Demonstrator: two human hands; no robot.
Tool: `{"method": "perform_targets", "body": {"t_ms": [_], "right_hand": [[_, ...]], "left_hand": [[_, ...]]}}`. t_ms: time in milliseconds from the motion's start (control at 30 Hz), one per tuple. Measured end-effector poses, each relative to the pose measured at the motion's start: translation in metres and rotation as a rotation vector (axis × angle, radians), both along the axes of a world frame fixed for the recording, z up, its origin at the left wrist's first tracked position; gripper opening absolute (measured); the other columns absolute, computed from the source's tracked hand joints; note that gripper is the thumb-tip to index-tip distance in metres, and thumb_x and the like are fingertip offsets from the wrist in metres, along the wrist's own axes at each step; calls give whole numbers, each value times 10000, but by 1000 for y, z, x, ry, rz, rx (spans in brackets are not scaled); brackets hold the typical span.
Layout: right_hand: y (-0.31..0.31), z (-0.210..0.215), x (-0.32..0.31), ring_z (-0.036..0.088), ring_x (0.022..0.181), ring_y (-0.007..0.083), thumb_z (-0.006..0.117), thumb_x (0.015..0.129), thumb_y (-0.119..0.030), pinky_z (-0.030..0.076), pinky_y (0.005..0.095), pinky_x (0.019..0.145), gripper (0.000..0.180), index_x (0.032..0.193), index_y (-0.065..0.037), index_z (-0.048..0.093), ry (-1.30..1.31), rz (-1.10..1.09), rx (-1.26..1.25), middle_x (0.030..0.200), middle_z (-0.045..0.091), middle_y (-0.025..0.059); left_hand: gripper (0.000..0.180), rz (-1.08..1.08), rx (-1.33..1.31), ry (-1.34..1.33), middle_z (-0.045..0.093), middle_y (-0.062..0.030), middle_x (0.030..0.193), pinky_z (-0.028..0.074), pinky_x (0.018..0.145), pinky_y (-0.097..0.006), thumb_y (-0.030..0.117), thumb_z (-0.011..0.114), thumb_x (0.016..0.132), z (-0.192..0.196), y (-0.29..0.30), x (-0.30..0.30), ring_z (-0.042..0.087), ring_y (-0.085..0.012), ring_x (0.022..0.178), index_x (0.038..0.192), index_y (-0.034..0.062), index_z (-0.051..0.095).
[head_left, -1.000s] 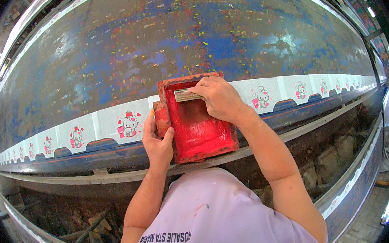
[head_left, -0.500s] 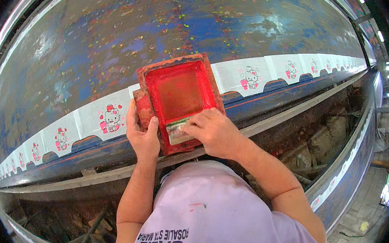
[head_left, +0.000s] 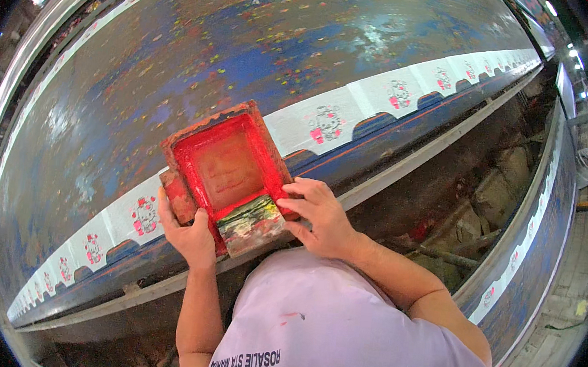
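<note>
A wooden screen printing frame (head_left: 185,129) with red-inked inner walls and a brownish mesh rests over a white printed strip along the table's near edge. My left hand (head_left: 191,236) grips its left side, with the thumb on top beside a red-stained block. Across the near end of the frame lies a paint-smeared squeegee (head_left: 252,226), streaked green, yellow and grey. My right hand (head_left: 324,221) holds the frame's right edge beside the squeegee, its fingertips on the rim and the thumb lower down. The frame hides part of the strip.
The white strip (head_left: 299,126) carries repeated pink-and-black cartoon figures on both sides of the frame. Behind it stretches the long paint-spotted table (head_left: 214,58). A pale rail (head_left: 407,167) runs along the near side, above a dark gap with debris. Another table (head_left: 530,246) stands at right.
My right hand has let go of the squeegee and shifted to the frame's right edge. The squeegee now lies across the near end. The whole view has turned slightly.
</note>
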State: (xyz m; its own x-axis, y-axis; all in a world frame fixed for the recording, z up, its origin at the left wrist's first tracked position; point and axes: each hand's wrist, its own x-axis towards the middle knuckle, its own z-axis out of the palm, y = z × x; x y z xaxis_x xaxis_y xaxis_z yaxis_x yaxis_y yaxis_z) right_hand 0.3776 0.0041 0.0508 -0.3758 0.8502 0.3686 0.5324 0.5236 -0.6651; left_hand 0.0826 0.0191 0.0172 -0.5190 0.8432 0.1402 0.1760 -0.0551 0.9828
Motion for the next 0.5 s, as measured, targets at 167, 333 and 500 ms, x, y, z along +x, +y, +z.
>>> {"method": "perform_targets", "body": {"t_ms": [167,333,500], "right_hand": [[8,-18,69,685,1378,392,853,972,-106,529,493,1203,436,1396,-52,767,224,-114,-163,1468,735,184],[28,-23,142,735,1301,337,816,964,-11,558,458,1155,315,1279,-26,802,356,-239,-169,1353,785,172],[44,-31,200,763,1248,312,792,985,46,582,425,1107,171,1145,-14,803,397,-247,-161,1278,807,158]], "left_hand": [[884,-23,68,96,516,-205,1738,401,1344,-422,-101,709,875,5,13,71,518,-290,1597,1720,-78,448],[898,-56,101,-5,500,-213,1753,373,1360,-416,-121,708,874,-8,43,159,487,-287,1621,1727,-81,429],[895,-78,118,-104,572,-197,1664,485,1275,-395,-149,689,893,-15,59,219,609,-258,1490,1740,-75,407]]}}
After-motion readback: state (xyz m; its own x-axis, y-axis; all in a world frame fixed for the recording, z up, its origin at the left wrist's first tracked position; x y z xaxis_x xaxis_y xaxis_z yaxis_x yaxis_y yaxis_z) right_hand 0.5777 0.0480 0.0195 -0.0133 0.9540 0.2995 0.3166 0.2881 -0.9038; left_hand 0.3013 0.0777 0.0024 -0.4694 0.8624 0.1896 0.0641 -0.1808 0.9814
